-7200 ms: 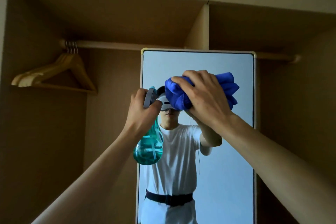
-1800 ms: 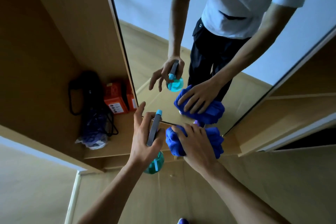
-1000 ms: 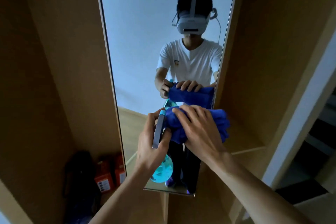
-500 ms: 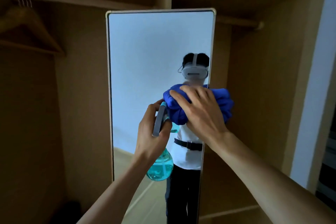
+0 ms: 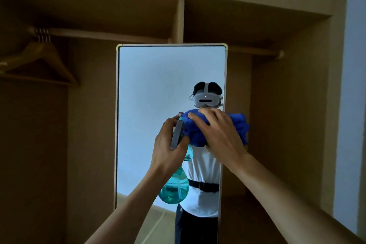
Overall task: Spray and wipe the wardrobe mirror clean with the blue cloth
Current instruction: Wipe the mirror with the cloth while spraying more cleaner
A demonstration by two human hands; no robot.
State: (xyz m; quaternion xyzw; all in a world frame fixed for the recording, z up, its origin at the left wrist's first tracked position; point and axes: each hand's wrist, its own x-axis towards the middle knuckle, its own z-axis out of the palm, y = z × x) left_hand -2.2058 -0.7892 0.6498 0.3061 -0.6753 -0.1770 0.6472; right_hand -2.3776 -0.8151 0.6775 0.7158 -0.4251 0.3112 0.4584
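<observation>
Teal liquid in left hand's (image 5: 168, 151) spray bottle (image 5: 175, 190).

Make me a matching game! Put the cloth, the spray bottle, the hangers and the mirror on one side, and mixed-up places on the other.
1. blue cloth
2. spray bottle
3. wooden hangers
4. mirror

A. hanging on the rail, upper left
B. in the left hand
C. standing in the middle of the wardrobe
D. under the right hand

Pairs: 1-D, 2-B, 3-A, 4-C
</observation>
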